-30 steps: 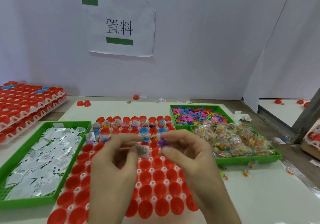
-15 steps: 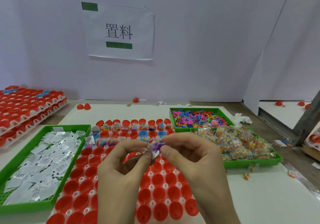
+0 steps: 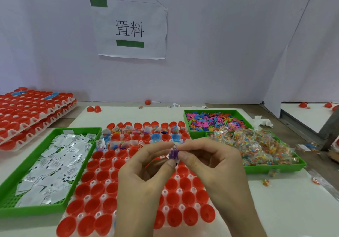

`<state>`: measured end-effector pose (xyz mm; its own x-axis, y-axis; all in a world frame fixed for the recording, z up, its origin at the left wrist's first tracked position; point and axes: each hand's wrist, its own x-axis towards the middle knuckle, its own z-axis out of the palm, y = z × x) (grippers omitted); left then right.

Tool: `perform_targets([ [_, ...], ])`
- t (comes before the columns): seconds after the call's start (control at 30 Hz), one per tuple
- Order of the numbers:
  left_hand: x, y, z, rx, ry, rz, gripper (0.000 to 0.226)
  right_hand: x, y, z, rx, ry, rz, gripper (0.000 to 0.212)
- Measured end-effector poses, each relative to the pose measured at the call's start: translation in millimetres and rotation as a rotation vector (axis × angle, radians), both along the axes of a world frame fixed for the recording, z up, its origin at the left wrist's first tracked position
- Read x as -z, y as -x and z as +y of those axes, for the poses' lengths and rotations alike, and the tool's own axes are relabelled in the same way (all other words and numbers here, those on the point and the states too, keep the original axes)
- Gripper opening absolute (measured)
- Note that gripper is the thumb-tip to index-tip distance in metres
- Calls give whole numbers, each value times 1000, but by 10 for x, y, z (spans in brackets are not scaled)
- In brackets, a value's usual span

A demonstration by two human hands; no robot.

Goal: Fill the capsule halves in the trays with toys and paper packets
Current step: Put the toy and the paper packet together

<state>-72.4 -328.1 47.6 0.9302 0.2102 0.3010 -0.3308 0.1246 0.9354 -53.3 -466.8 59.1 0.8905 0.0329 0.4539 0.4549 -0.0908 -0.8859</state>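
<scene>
Left hand [image 3: 141, 178] and right hand [image 3: 211, 165] are meeting fingertip to fingertip. Both are pinching a purple toy [image 3: 173, 154] with a white paper packet [image 3: 175, 147] pressed against it. We are not able to split which hand owns which. The pair is hovering above the capsule tray [image 3: 164, 192], over its middle rows, not yet in a cup. We are judging the task as early: only the far few rows of red capsule halves [image 3: 102, 175] are showing toys and packets, and every nearer row is sitting bare. Supplies are waiting on the surface [image 3: 275, 209]: green packet tray [image 3: 33, 209] on the left, green toy tray [image 3: 211, 110] and green tray of bagged pieces [image 3: 275, 169] on the right. Stacked capsule trays [image 3: 55, 108] are sitting far left.
</scene>
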Motion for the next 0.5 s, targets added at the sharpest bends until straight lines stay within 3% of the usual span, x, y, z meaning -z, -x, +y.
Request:
perform_targets([
  [0.1,-15,5,23,13,-72,8,39,7,-6,-31,8,62,-20,27],
  [0.3,-7,10,10,0,-87,-16,27,49,-9,-16,68,104,-59,26],
  [0.5,63,-13,43,-62,-101,41,34,173,-174,-206,297,155,-59,19],
])
